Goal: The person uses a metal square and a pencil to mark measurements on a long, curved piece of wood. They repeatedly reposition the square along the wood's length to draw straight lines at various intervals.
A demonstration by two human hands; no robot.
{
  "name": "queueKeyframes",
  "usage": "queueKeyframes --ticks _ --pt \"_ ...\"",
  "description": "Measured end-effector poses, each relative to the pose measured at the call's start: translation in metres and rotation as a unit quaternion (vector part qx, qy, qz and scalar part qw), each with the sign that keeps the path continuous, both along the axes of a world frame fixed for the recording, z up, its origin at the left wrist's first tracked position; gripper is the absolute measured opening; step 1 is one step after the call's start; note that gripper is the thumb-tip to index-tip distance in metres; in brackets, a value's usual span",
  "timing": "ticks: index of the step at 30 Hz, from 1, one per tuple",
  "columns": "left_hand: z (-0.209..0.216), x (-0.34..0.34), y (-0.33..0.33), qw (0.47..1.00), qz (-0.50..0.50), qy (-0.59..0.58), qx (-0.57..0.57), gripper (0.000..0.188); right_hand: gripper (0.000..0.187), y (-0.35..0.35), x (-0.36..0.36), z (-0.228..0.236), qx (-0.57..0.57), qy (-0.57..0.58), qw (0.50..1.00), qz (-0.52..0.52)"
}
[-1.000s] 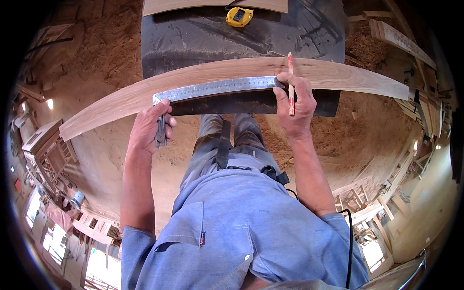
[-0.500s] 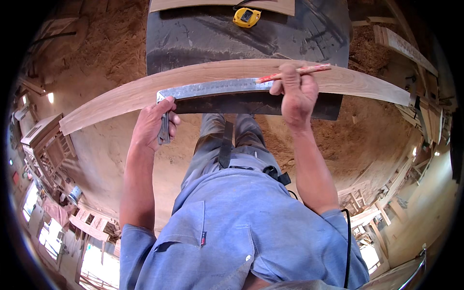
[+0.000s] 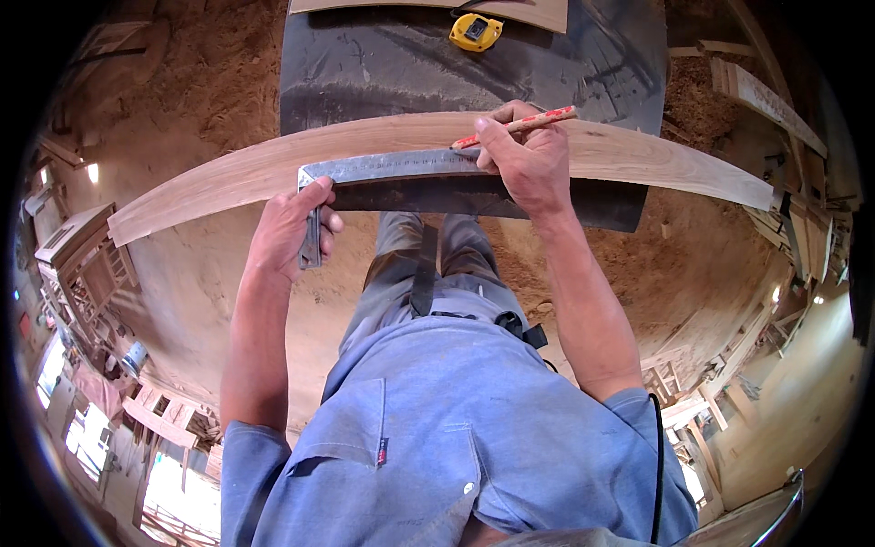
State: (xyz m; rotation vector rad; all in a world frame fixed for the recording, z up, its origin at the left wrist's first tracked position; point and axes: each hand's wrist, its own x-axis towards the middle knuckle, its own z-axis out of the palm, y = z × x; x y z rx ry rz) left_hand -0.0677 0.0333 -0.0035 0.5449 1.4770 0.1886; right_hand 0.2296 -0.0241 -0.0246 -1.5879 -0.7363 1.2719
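- The board (image 3: 273, 169) lies along the dark bench's (image 3: 383, 64) near edge.
- Left hand (image 3: 290, 230) should grip the steel square (image 3: 401, 166) firmly (stock snug against the board's edge).
- Right hand (image 3: 524, 159), pinching the red pencil (image 3: 519, 125), should trace close along the blade.

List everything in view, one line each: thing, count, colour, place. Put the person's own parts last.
plank: 1, pale wood, long, lying across the dark table
square: 1, grey metal, long arm flat along the plank, short arm hanging over its near edge
pencil: 1, red, tip by the square's long arm
tape measure: 1, yellow, far side of the table
table: 1, dark, under the plank
board: 1, pale wood, far table edge
sawdust: light brown, covering the floor
left hand: 1, fingers around the square's short arm
right hand: 1, holding the pencil, resting on the square
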Motion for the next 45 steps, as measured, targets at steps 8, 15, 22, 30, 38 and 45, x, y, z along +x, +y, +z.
queueKeyframes --ticks 8,15,22,30,38,45 --pt "-0.0014 -0.0012 0.0001 1.000 -0.003 -0.001 0.002 0.034 0.021 0.0042 -0.0040 0.0041 -0.016 -0.035 0.999 0.007" --pt "0.0010 0.0008 0.0004 1.000 -0.008 0.011 0.006 0.034 0.019 0.0023 -0.0013 0.0036 -0.011 -0.014 1.000 -0.003" --pt "0.0023 0.0021 0.0012 1.000 -0.005 0.011 0.001 0.035 0.011 0.0041 0.0030 0.0088 -0.011 0.042 0.999 -0.011" --pt "-0.0009 -0.0003 0.0015 1.000 -0.012 0.008 -0.002 0.034 0.010 0.0070 0.0009 0.0047 -0.022 -0.008 1.000 0.011" --pt "-0.0005 0.0004 0.0012 1.000 -0.006 0.004 0.000 0.035 0.013 0.0080 -0.0003 0.0039 -0.036 -0.017 0.999 0.012" --pt "0.0011 0.0019 0.0006 1.000 -0.005 0.015 0.007 0.036 0.015 0.0084 -0.0010 0.0042 -0.040 -0.027 0.999 0.018"
